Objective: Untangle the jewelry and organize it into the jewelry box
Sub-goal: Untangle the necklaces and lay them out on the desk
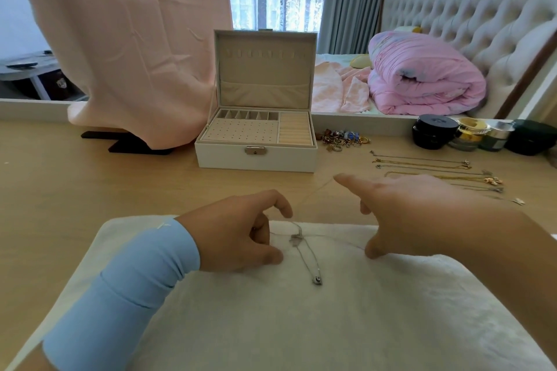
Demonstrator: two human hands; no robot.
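Note:
A tangled silver necklace [304, 250] lies on a white towel [301, 328], its knot near the middle and its clasp end nearer me. My left hand [241, 235], in a blue sleeve, is curled at the chain's left end and pinches it. My right hand [416, 211] is spread wide. Its thumb presses a strand down on the towel, and its index finger points left with a very thin strand stretched from its tip toward my left hand. The white jewelry box [256, 156] stands open behind, its beige trays showing no jewelry.
Several straightened necklaces [422, 164] lie in rows on the wooden table at the right. A small heap of rings and earrings [343, 138] sits beside the box. Dark jars [434, 131] stand at the back right, and a pink cloth [135, 39] drapes over a stand at the left.

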